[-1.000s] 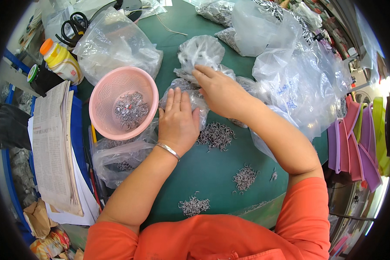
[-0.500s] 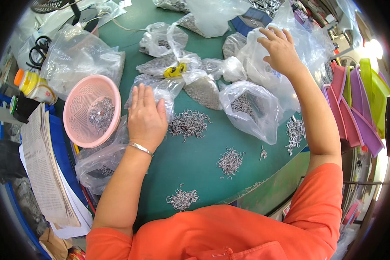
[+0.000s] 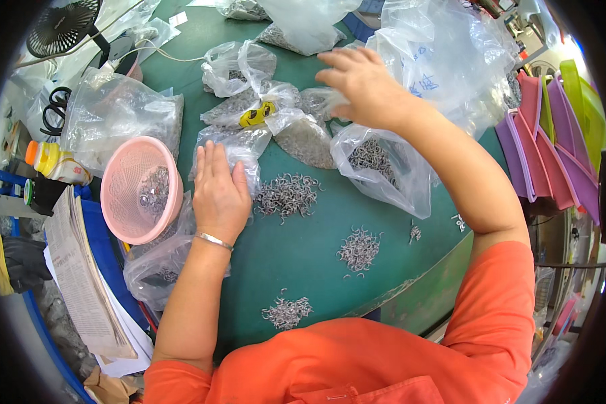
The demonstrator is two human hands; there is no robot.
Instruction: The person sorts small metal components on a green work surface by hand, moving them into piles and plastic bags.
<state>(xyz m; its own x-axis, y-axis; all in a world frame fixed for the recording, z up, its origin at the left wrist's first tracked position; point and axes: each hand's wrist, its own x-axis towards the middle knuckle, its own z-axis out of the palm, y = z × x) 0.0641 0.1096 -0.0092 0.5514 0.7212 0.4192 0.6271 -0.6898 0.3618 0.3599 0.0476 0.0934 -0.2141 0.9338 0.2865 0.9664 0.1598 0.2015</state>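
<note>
My left hand [image 3: 219, 192] lies flat, fingers stretched out, against a clear plastic bag [image 3: 246, 147]. Just right of it is a pile of small curved metal pieces [image 3: 288, 195]. Held in the air over the bags, my right hand [image 3: 365, 84] has its fingers outstretched and slightly blurred, with nothing seen in them. Below the right forearm stands an opened plastic bag [image 3: 411, 195] with more small metal pieces [image 3: 372, 160] inside. A tied bag of grey pieces [image 3: 306, 143] with a yellow label [image 3: 257, 114] lies between the hands.
Smaller piles of metal pieces [image 3: 359, 249] [image 3: 287, 313] dot the green tabletop [image 3: 316, 269]. A pink basket [image 3: 108, 202] stands at left beside newspapers [image 3: 84, 269]. Large plastic bags [image 3: 444, 60] crowd the far right, near purple and pink bins [image 3: 542, 148]. A black fan [image 3: 64, 30] is far left.
My right hand has moved left, from the large plastic bags toward the middle bags. The right forearm now covers most of the ring-shaped pieces at right. My left hand stays on its bag.
</note>
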